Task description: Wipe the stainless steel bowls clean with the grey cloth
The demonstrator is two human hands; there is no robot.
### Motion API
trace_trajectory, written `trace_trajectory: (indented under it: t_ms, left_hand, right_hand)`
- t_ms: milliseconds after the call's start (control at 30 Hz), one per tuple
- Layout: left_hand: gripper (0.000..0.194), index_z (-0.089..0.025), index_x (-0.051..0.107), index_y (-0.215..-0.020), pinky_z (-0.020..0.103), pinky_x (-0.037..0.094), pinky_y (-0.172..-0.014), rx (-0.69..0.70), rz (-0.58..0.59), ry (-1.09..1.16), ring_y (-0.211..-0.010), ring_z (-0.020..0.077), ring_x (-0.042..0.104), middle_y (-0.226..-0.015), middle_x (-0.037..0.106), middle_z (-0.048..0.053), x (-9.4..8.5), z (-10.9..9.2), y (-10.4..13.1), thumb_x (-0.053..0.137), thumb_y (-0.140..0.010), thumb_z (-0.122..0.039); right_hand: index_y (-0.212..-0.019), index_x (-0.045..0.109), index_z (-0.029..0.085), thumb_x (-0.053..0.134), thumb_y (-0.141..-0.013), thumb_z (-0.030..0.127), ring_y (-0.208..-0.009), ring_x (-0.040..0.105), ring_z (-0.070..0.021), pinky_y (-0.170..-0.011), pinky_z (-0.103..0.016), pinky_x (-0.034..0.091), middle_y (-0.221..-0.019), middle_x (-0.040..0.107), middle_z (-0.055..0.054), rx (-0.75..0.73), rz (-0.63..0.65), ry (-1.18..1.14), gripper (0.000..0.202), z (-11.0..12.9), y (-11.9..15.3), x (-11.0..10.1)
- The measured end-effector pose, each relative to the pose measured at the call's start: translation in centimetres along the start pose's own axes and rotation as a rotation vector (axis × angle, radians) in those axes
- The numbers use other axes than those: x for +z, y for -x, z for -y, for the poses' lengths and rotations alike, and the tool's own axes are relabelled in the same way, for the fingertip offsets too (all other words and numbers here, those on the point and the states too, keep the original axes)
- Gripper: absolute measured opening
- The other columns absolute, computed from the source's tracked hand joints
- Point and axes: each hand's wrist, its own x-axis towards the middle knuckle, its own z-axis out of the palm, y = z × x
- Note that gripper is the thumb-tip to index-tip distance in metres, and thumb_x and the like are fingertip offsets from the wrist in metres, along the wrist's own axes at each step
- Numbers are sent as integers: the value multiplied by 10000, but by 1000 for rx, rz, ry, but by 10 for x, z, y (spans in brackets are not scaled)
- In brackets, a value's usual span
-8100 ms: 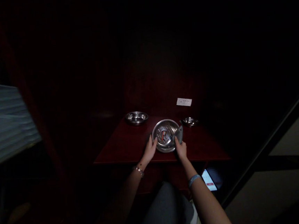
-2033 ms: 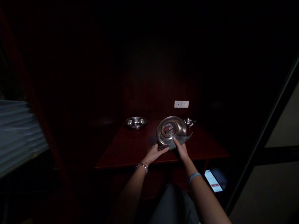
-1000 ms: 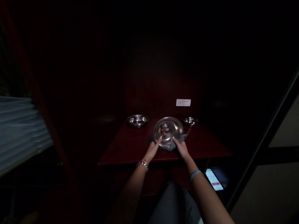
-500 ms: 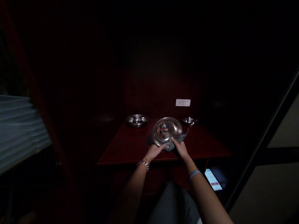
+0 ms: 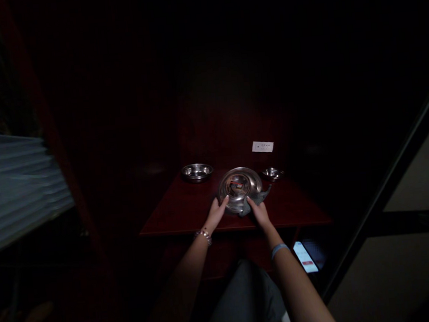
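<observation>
A shiny steel bowl (image 5: 253,180) with a dark label on its base is held tilted above the table, its underside toward me. My left hand (image 5: 216,214) grips its lower left rim, thumb on top and the other fingers hidden beneath. At the lower right, my right hand (image 5: 259,212) is closed on a grey cloth (image 5: 260,196) pressed against the rim. The cloth's loose corner sticks out to the right.
On the dark red table (image 5: 170,215) stand a steel bowl (image 5: 196,172) at back left and a smaller steel bowl (image 5: 273,174) at back right. A white socket plate (image 5: 263,146) is on the back wall. A lit phone (image 5: 305,257) lies below the tabletop at right.
My left hand has shifted from the bowl's bottom edge, near the cloth, to its lower left rim. My right hand and the cloth stay almost in place.
</observation>
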Motion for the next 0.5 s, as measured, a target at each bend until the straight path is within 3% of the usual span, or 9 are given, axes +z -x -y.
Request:
trace_trajectory:
  t_ms: [100, 200, 300, 500]
  left_hand:
    - [513, -114, 612, -1292, 383, 434, -1127, -4, 52, 10, -1270, 254, 608, -1366, 647, 145, 2, 0, 2, 625, -878, -417]
    - [554, -106, 612, -1303, 399, 415, -1145, 32, 177, -3, -1283, 268, 598, -1372, 640, 157, 2, 0, 4, 692, -834, -390]
    - [557, -145, 652, -1273, 419, 393, -1153, 36, 273, -116, -1299, 295, 583, -1354, 657, 130, 1, -1, 9, 744, -792, -411]
    - [583, -206, 684, -1263, 392, 393, -1135, -13, 209, -308, -1293, 307, 588, -1306, 693, 98, 0, -8, 15, 770, -751, -472]
  right_hand:
    - [-1149, 725, 160, 724, -754, 504, -1137, 683, -269, -1042, -384, 492, -1121, 766, -84, -6, -1, 14, 525, 1, 1, 0]
    - [-1129, 734, 149, 734, -742, 508, -1123, 688, -275, -1039, -393, 496, -1100, 772, -90, 4, -2, 13, 528, 0, 1, -1]
    - [-1132, 734, 146, 733, -739, 518, -1119, 690, -276, -1043, -404, 495, -1117, 767, -91, 22, 15, -8, 541, -2, 1, -1]
    - [-1154, 722, 151, 736, -745, 513, -1137, 682, -276, -1046, -402, 496, -1138, 760, -96, 5, 2, -30, 547, 1, 1, -1]
